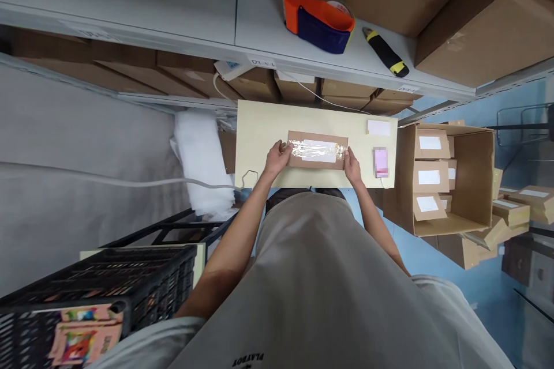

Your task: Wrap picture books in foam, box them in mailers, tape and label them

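A flat brown cardboard box (318,160) lies on the pale table (264,121), with a white label and shiny clear tape along its top. At its left end my left hand (278,158) grips the edge, fingers closed. My right hand (352,166) holds the opposite end, thumb and fingers at the edge. To the right of the box, a pink-screened device (381,162) and a white slip of paper (378,128) rest on the tabletop.
A large carton (402,179) of labelled boxes stands right of the table. Above, a shelf (259,29) carries an orange-and-blue tape dispenser (322,26) and a black-yellow cutter (385,53). White wrap (201,161) and a black crate (160,277) are at left.
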`<state>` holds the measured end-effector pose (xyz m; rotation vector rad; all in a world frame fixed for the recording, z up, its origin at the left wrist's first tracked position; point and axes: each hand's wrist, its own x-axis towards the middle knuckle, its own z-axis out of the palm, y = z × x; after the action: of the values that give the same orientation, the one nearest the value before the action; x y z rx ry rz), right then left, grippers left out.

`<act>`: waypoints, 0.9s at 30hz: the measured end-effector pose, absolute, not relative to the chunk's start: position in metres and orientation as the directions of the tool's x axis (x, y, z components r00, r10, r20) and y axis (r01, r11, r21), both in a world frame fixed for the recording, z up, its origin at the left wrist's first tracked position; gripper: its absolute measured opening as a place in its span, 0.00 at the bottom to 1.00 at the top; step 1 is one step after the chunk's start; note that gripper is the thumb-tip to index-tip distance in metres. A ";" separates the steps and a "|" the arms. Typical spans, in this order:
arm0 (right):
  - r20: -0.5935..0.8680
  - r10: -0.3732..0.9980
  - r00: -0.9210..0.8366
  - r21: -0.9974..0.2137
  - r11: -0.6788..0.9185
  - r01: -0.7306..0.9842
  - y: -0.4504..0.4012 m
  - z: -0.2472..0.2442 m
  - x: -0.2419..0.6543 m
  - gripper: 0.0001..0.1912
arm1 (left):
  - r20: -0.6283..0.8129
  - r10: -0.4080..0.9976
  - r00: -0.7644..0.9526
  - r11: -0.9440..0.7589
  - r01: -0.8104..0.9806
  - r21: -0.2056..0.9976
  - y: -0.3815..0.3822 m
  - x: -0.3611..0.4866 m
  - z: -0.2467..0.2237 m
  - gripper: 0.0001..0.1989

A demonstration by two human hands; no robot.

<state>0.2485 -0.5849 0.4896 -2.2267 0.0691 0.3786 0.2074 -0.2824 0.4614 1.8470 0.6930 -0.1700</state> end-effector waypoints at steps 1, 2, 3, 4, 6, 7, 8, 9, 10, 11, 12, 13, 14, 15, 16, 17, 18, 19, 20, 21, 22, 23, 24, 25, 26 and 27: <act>-0.283 0.105 0.953 -0.748 -0.646 -0.151 -0.586 0.491 0.249 0.49 | -0.419 0.361 0.833 -0.224 0.513 0.829 -0.281 0.208 0.461 0.25; -0.276 0.128 0.953 -0.737 -0.664 -0.124 -0.587 0.493 0.251 0.48 | -0.401 0.333 0.853 -0.237 0.488 0.840 -0.279 0.208 0.462 0.24; -0.271 0.144 0.952 -0.723 -0.684 -0.102 -0.587 0.496 0.252 0.47 | -0.384 0.305 0.872 -0.257 0.463 0.848 -0.277 0.208 0.463 0.23; -0.265 0.154 0.952 -0.712 -0.697 -0.086 -0.588 0.499 0.254 0.46 | -0.366 0.284 0.886 -0.275 0.441 0.854 -0.276 0.208 0.464 0.22; -0.236 0.168 0.957 -0.723 -0.689 -0.057 -0.588 0.507 0.257 0.43 | -0.326 0.266 0.907 -0.286 0.397 0.872 -0.271 0.208 0.467 0.23; -0.209 0.178 0.962 -0.750 -0.660 -0.041 -0.588 0.511 0.258 0.42 | -0.299 0.258 0.919 -0.279 0.367 0.887 -0.268 0.207 0.468 0.23; -0.174 0.184 0.967 -0.785 -0.619 -0.023 -0.589 0.513 0.258 0.40 | -0.271 0.251 0.929 -0.265 0.336 0.904 -0.266 0.207 0.468 0.24; -0.137 0.185 0.973 -0.818 -0.575 -0.006 -0.589 0.515 0.258 0.38 | -0.248 0.247 0.937 -0.250 0.309 0.918 -0.263 0.206 0.468 0.24; -0.111 0.182 0.977 -0.844 -0.536 0.004 -0.589 0.515 0.257 0.36 | -0.234 0.248 0.940 -0.237 0.293 0.926 -0.261 0.205 0.466 0.25; -0.110 0.170 0.979 -0.858 -0.514 -0.007 -0.590 0.513 0.256 0.34 | -0.231 0.254 0.939 -0.228 0.290 0.929 -0.260 0.204 0.463 0.27; -0.135 0.150 0.979 -0.860 -0.508 -0.041 -0.589 0.509 0.255 0.33 | -0.240 0.264 0.934 -0.222 0.301 0.927 -0.259 0.202 0.459 0.28; -0.180 0.125 0.976 -0.852 -0.515 -0.091 -0.588 0.504 0.253 0.31 | -0.262 0.275 0.925 -0.215 0.325 0.921 -0.259 0.200 0.454 0.29; -0.233 0.097 0.968 -0.836 -0.528 -0.148 -0.587 0.499 0.251 0.30 | -0.292 0.282 0.914 -0.205 0.354 0.912 -0.259 0.198 0.449 0.30; -0.282 0.068 0.957 -0.816 -0.542 -0.202 -0.586 0.492 0.248 0.30 | -0.324 0.282 0.903 -0.193 0.385 0.903 -0.259 0.195 0.443 0.30; -0.321 0.044 0.946 -0.796 -0.553 -0.245 -0.584 0.486 0.245 0.29 | -0.356 0.276 0.893 -0.180 0.412 0.893 -0.260 0.192 0.437 0.30; -0.347 0.027 0.938 -0.782 -0.560 -0.274 -0.581 0.480 0.242 0.28 | -0.383 0.267 0.884 -0.168 0.434 0.885 -0.261 0.188 0.432 0.29; -0.364 0.015 0.931 -0.772 -0.563 -0.293 -0.579 0.475 0.239 0.28 | -0.403 0.256 0.879 -0.159 0.450 0.879 -0.262 0.184 0.426 0.29; -0.380 0.001 0.925 -0.763 -0.565 -0.313 -0.576 0.470 0.236 0.28 | -0.417 0.246 0.875 -0.153 0.460 0.875 -0.263 0.180 0.422 0.30; -0.393 -0.016 0.919 -0.755 -0.565 -0.333 -0.574 0.466 0.232 0.29 | -0.426 0.238 0.873 -0.148 0.467 0.872 -0.264 0.177 0.417 0.31; -0.401 -0.036 0.915 -0.749 -0.563 -0.350 -0.571 0.463 0.229 0.31 | -0.436 0.233 0.869 -0.143 0.474 0.869 -0.264 0.173 0.414 0.33; -0.405 -0.058 0.913 -0.744 -0.559 -0.366 -0.567 0.461 0.226 0.33 | -0.444 0.229 0.866 -0.140 0.481 0.866 -0.265 0.171 0.411 0.35; -0.405 -0.078 0.911 -0.742 -0.554 -0.377 -0.564 0.460 0.223 0.34 | -0.450 0.221 0.865 -0.138 0.485 0.864 -0.265 0.169 0.410 0.37; -0.402 -0.095 0.911 -0.743 -0.548 -0.385 -0.560 0.459 0.221 0.35 | -0.453 0.209 0.867 -0.138 0.485 0.864 -0.265 0.168 0.409 0.38; -0.397 -0.108 0.912 -0.745 -0.542 -0.388 -0.557 0.458 0.218 0.35 | -0.453 0.190 0.871 -0.137 0.481 0.866 -0.265 0.167 0.409 0.38; -0.389 -0.117 0.914 -0.749 -0.537 -0.388 -0.553 0.459 0.216 0.35 | -0.449 0.167 0.878 -0.138 0.472 0.871 -0.263 0.167 0.409 0.37; -0.378 -0.124 0.917 -0.755 -0.533 -0.383 -0.550 0.461 0.214 0.34 | -0.439 0.145 0.887 -0.144 0.458 0.877 -0.261 0.168 0.411 0.36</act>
<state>0.2137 -0.5502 0.4608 -2.1263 0.3609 0.3466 0.1679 -0.2615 0.4113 1.7133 0.4641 -0.2887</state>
